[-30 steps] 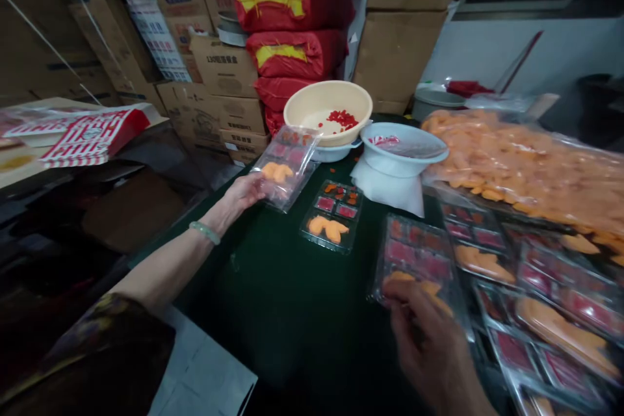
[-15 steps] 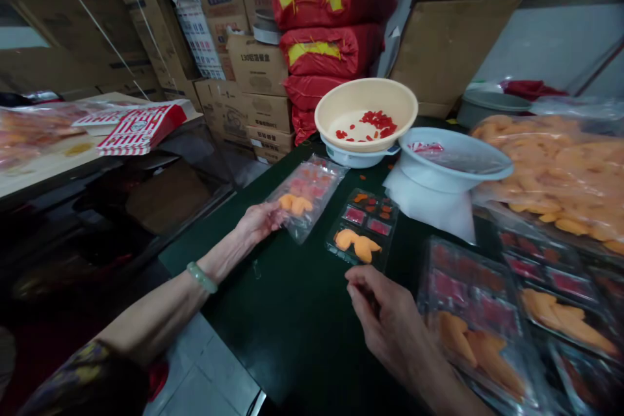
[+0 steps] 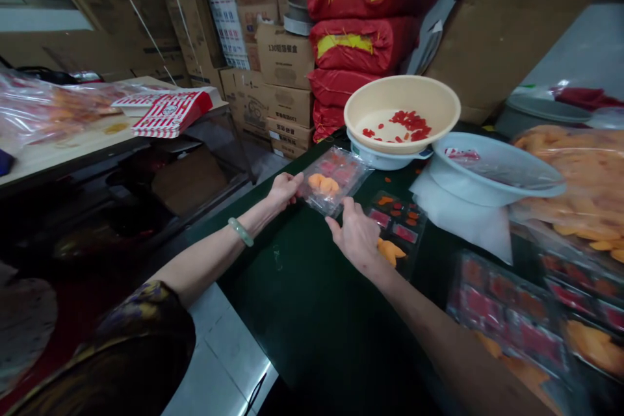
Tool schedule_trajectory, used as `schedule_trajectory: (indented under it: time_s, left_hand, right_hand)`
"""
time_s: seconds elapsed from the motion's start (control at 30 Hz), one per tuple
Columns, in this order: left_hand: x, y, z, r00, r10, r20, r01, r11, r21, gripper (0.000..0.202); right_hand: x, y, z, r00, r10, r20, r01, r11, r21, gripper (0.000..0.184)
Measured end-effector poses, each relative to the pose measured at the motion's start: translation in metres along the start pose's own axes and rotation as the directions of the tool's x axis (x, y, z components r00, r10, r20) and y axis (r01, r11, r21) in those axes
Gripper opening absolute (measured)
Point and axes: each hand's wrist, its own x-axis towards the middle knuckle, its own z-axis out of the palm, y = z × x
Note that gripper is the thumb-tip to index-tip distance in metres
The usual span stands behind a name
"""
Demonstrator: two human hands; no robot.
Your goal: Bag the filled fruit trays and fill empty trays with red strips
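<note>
Over table [image 3: 302, 312], left hand [image 3: 285, 191] pinches bagged tray [image 3: 336, 174]; right hand [image 3: 359, 235] palm-down, grip unclear.

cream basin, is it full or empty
Neither: partly filled. Red pieces lie in the bottom of the cream basin, below its rim, and much of the inside is bare.

The person's left hand [image 3: 285, 191] and right hand [image 3: 357, 234] are bare. On the left arm [image 3: 197, 271], a little way up from the hand, is a round bracelet [image 3: 240, 232]. It is pale green, smooth and thick, like a big ring. The left sleeve [image 3: 131, 344] is dark and wide, and it stops near the elbow. Spots of yellow and purple show close to its end. The right arm [image 3: 439, 318] is bare as far as it shows.
</note>
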Motion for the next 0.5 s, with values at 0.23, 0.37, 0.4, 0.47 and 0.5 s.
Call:
schedule_trajectory:
  time_s: [0.23,0.37,0.4,0.47,0.5]
  left_hand:
    - [-0.034,0.010,-0.020,0.979,0.160,-0.123,-0.157,0.987,0.035,0.013]
    - [-0.070,0.030,-0.003,0.859,0.512,0.005,-0.512,0.858,0.031,0.012]
    - [-0.082,0.034,0.007,0.795,0.597,0.109,-0.603,0.797,0.028,0.010]
    - [-0.108,0.038,0.033,0.607,0.725,0.324,-0.775,0.631,0.040,0.011]
    - [-0.121,0.038,0.049,0.512,0.752,0.415,-0.837,0.545,0.044,0.012]
  right_hand:
    - [0.001,-0.018,0.001,0.967,-0.232,0.106,0.235,0.972,-0.019,0.020]
    - [-0.050,0.004,-0.036,0.955,-0.294,0.039,0.292,0.955,0.053,0.021]
    - [-0.066,0.018,-0.046,0.967,-0.252,-0.030,0.254,0.964,0.076,0.021]
    - [-0.100,0.056,-0.063,0.973,-0.101,-0.206,0.125,0.987,0.105,0.021]
    - [-0.115,0.078,-0.070,0.959,-0.015,-0.282,0.046,0.994,0.102,0.021]
